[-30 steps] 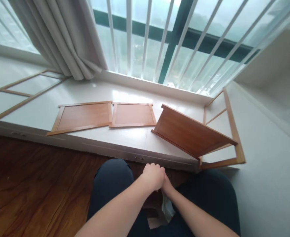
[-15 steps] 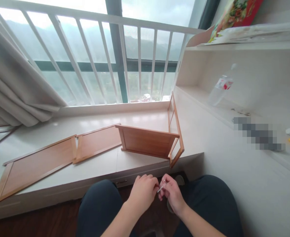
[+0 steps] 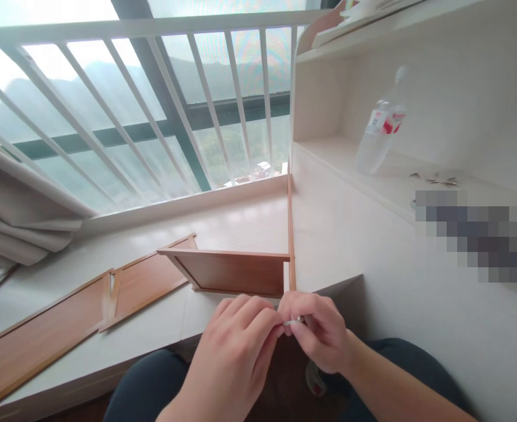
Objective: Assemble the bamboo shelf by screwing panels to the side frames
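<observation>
My left hand (image 3: 236, 343) and my right hand (image 3: 317, 331) meet in front of my lap, fingertips pinched together on a small silver metal piece (image 3: 294, 321). Just beyond the hands, a brown wooden panel (image 3: 232, 271) stands on edge on the white window ledge (image 3: 223, 228), joined to an upright wooden frame (image 3: 291, 234) that leans along the white cabinet side. Two more wooden panels (image 3: 144, 282) (image 3: 43, 337) lie flat on the ledge to the left.
A plastic water bottle (image 3: 379, 126) stands on the white shelf (image 3: 373, 176) at the right, with small metal parts (image 3: 436, 179) scattered beside it. White window bars (image 3: 174, 99) run behind the ledge, and a grey curtain (image 3: 16, 217) hangs at the left.
The view has swung up and to the right. Both hands have risen closer to the ledge's front edge, still pinching the small metal piece between them.
</observation>
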Tool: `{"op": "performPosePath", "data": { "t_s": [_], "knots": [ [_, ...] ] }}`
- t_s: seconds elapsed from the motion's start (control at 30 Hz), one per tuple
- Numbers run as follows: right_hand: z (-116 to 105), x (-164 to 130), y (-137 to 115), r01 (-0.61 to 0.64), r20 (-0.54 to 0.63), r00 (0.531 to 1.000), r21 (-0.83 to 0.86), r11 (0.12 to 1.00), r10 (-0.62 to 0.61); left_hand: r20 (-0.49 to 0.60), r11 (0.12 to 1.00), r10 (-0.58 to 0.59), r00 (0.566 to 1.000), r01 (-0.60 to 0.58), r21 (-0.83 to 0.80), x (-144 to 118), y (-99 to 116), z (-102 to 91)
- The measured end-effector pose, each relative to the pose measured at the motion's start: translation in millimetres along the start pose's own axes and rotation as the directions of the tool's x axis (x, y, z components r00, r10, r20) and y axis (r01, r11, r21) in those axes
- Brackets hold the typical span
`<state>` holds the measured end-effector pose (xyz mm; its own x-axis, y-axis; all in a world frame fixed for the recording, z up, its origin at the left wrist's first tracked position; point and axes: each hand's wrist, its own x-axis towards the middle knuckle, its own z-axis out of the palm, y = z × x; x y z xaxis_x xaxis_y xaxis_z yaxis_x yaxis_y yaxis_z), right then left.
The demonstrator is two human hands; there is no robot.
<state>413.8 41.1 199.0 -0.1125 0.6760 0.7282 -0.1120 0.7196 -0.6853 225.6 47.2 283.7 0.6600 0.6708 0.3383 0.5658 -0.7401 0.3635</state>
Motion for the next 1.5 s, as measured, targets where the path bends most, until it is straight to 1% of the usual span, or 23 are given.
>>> {"op": "performPosePath", "data": {
  "t_s": [0.03, 0.1, 0.17, 0.23, 0.33, 0.37, 0.4, 0.43, 0.47, 0.5, 0.53, 0.57, 0.63, 0.7, 0.73, 0.83, 0.93, 1.1, 1.23, 1.33, 1.4, 1.5],
  "knots": [
    [-7.2, 8.7, 1.5, 0.074, 0.036, 0.997, -0.024, 0.997, -0.074, -0.020, 0.999, 0.034, 0.999, -0.034, 0.036, 9.8, 2.6, -4.7],
    [-22.2, 19.2, 4.8, 0.160, 0.111, 0.982, -0.094, 0.983, -0.150, -0.016, 0.990, 0.090, 0.996, -0.088, 0.114, 27.7, 8.1, -10.2],
    [-37.1, 20.9, 6.6, 0.189, 0.137, 0.977, -0.181, 0.965, -0.166, 0.030, 0.976, 0.139, 0.990, -0.142, 0.164, 42.1, 13.8, -10.4],
    [-50.5, 17.1, 7.0, 0.201, 0.134, 0.976, -0.261, 0.944, -0.170, 0.082, 0.965, 0.174, 0.981, -0.186, 0.184, 53.5, 17.9, -7.4],
    [-65.8, 8.5, 10.8, 0.201, 0.119, 0.978, -0.309, 0.930, -0.171, 0.153, 0.960, 0.185, 0.971, -0.212, 0.183, 71.8, 14.2, -3.4],
    [-69.4, 5.9, 14.2, 0.182, 0.088, 0.983, -0.298, 0.937, -0.163, 0.166, 0.961, 0.176, 0.970, -0.206, 0.186, 79.7, 8.8, -2.8],
    [-72.3, 3.5, 18.9, 0.150, 0.034, 0.989, -0.280, 0.948, -0.146, 0.175, 0.962, 0.160, 0.971, -0.193, 0.191, 88.7, 1.3, -2.3],
    [-74.6, 1.6, 24.7, 0.099, -0.042, 0.993, -0.265, 0.959, -0.114, 0.164, 0.962, 0.135, 0.977, -0.168, 0.213, 98.4, -7.8, -1.6],
    [-76.4, 0.2, 31.2, 0.034, -0.127, 0.990, -0.252, 0.967, -0.068, 0.137, 0.958, 0.085, 0.987, -0.119, 0.261, 108.5, -18.0, -0.5],
    [-77.7, -0.4, 38.0, -0.044, -0.214, 0.977, -0.246, 0.968, -0.010, 0.134, 0.951, 0.023, 0.991, -0.063, 0.303, 118.1, -28.4, 1.1],
    [-78.7, -0.3, 44.6, -0.122, -0.287, 0.957, -0.242, 0.962, 0.049, 0.171, 0.946, -0.025, 0.985, -0.032, 0.323, 126.7, -38.0, 3.3],
    [-79.5, 0.6, 50.3, -0.192, -0.341, 0.934, -0.239, 0.952, 0.102, 0.237, 0.949, -0.065, 0.969, -0.014, 0.315, 133.8, -46.2, 6.1],
    [-80.4, 3.8, 58.6, -0.283, -0.397, 0.900, -0.221, 0.933, 0.179, 0.365, 0.963, -0.131, 0.922, 0.030, 0.269, 142.0, -56.6, 12.5],
    [-80.4, 7.3, 62.0, -0.317, -0.407, 0.887, -0.191, 0.929, 0.219, 0.426, 0.969, -0.175, 0.888, 0.079, 0.235, 142.5, -58.8, 18.7],
    [-80.0, 8.6, 62.4, -0.324, -0.398, 0.887, -0.178, 0.929, 0.234, 0.429, 0.968, -0.187, 0.884, 0.092, 0.233, 140.6, -57.7, 21.2],
    [-77.4, 9.9, 61.9, -0.326, -0.344, 0.903, -0.159, 0.932, 0.257, 0.410, 0.962, -0.187, 0.893, 0.082, 0.260, 132.9, -51.1, 25.2],
    [-74.3, 9.3, 62.5, -0.325, -0.300, 0.916, -0.174, 0.929, 0.265, 0.410, 0.958, -0.184, 0.893, 0.069, 0.278, 128.9, -46.0, 25.9],
    [-71.9, 10.6, 65.5, -0.322, -0.294, 0.918, -0.163, 0.933, 0.266, 0.402, 0.955, -0.185, 0.897, 0.068, 0.289, 128.2, -44.0, 27.5],
    [-71.5, 11.1, 67.5, -0.311, -0.285, 0.921, -0.122, 0.943, 0.267, 0.383, 0.951, -0.180, 0.906, 0.060, 0.304, 125.5, -44.2, 30.2],
    [-73.2, 10.0, 69.5, -0.313, -0.273, 0.923, -0.124, 0.942, 0.270, 0.371, 0.951, -0.168, 0.913, 0.051, 0.306, 123.7, -44.8, 31.2],
    [-77.1, 10.2, 70.8, -0.296, -0.243, 0.936, -0.158, 0.942, 0.254, 0.372, 0.951, -0.166, 0.913, 0.048, 0.306, 123.2, -45.5, 31.4],
    [-87.0, 14.2, 72.1, -0.209, -0.155, 0.972, -0.251, 0.945, 0.174, 0.374, 0.952, -0.163, 0.913, 0.046, 0.302, 123.1, -46.5, 31.5]
  ]
}}
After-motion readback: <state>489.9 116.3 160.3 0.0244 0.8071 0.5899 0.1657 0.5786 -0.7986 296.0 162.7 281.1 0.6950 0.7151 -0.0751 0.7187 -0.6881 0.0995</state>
